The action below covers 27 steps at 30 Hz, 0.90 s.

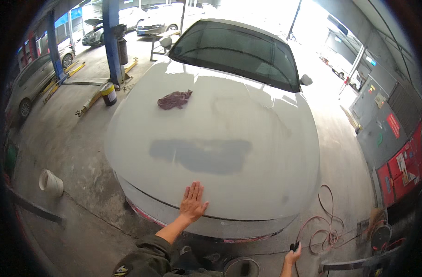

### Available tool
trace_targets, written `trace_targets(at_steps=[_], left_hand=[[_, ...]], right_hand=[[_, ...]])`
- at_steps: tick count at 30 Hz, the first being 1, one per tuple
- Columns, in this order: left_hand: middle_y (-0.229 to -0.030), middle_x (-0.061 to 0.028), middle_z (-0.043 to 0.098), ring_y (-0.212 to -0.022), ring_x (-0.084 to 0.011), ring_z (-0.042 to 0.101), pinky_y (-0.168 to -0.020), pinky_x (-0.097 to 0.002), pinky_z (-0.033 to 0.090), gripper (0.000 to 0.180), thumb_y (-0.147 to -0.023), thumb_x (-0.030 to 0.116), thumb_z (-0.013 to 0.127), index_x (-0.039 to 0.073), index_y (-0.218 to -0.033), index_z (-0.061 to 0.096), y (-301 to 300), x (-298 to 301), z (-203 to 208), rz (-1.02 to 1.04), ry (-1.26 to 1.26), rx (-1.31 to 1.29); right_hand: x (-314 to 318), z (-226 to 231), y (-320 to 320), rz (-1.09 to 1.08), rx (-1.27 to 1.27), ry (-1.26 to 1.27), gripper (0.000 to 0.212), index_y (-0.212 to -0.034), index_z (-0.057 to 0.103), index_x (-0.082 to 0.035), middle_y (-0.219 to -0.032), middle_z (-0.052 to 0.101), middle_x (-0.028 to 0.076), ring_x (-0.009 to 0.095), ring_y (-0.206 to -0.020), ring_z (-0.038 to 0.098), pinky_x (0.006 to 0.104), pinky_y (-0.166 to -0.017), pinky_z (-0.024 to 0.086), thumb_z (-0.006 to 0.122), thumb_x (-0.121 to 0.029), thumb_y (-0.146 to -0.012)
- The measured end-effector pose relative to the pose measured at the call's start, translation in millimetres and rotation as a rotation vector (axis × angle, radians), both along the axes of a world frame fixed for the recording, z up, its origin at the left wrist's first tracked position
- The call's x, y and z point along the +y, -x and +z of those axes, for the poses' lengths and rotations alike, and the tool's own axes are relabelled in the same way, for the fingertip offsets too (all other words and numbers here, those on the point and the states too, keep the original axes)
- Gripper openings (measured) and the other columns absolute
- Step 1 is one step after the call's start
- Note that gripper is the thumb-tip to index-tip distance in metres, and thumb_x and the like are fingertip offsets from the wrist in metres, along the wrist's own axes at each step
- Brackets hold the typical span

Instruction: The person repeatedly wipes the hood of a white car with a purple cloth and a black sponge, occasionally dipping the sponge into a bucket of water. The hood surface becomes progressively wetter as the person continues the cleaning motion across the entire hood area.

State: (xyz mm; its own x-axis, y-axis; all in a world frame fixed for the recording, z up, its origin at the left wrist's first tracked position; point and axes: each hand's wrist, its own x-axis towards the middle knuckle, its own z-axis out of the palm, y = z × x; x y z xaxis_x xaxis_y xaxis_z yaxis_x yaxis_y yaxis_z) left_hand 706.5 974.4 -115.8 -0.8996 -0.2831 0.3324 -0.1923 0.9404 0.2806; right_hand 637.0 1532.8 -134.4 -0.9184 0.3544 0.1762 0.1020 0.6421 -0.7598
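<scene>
My left hand [193, 203] lies flat on the front edge of a white car's hood [275, 184], fingers stretched out and close together. Just beyond it, a dull grey patch [206, 156] spreads across the middle of the hood. A crumpled dark purplish cloth [174, 99] rests farther up on the hood's left side. Low on the right, my right hand [291, 256] is closed around a small black tool [294, 246], apart from the car. Its exact kind is too small to make out. A reddish hose [332, 217] lies in loops on the floor near that hand.
A round bucket [241, 267] stands by my feet. On the left floor are a white bucket [50, 183], a black and yellow pail [109, 95] and a blue lift post [112, 44]. Red and grey cabinets [401, 168] line the right side. Other cars are parked behind.
</scene>
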Motion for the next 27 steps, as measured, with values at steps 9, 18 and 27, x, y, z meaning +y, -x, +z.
trace_targets(at_steps=[9,18,27], left_hand=[[-0.139,-0.0095,0.067,-0.132,-0.0254,0.061,-0.107,-0.0399,0.053,0.032,-0.093,0.019,0.067,0.009,-0.123,0.072,51.3,-60.3,27.5,-0.389,-0.127,0.290],[-0.148,-0.0124,0.055,-0.133,-0.0327,0.055,-0.106,-0.0455,0.051,0.048,-0.090,0.020,0.068,0.010,-0.136,0.060,149.3,-253.5,66.1,0.205,-0.220,0.299],[-0.166,-0.0124,0.037,-0.153,-0.0334,0.033,-0.125,-0.0504,0.030,0.065,-0.096,0.039,0.067,0.016,-0.154,0.047,245.1,-453.3,50.4,0.533,-0.325,0.249]], right_hand=[[169.6,-14.5,12.6,0.094,0.213,-0.001,0.044,-0.136,0.066,-0.003,-0.124,0.072,0.012,0.026,-0.109,0.067,0.0395,-0.093,0.057,0.075,-0.010,-0.093],[154.1,-36.9,-94.0,-0.464,0.013,0.555,0.025,-0.118,0.069,0.003,-0.115,0.070,0.013,0.026,-0.104,0.065,0.0487,-0.086,0.061,0.069,-0.010,-0.096],[3.5,75.5,-213.0,-0.373,-0.456,-0.209,0.056,-0.133,0.066,0.003,-0.127,0.072,0.014,0.027,-0.114,0.065,0.0399,-0.100,0.051,0.079,-0.035,-0.093]])
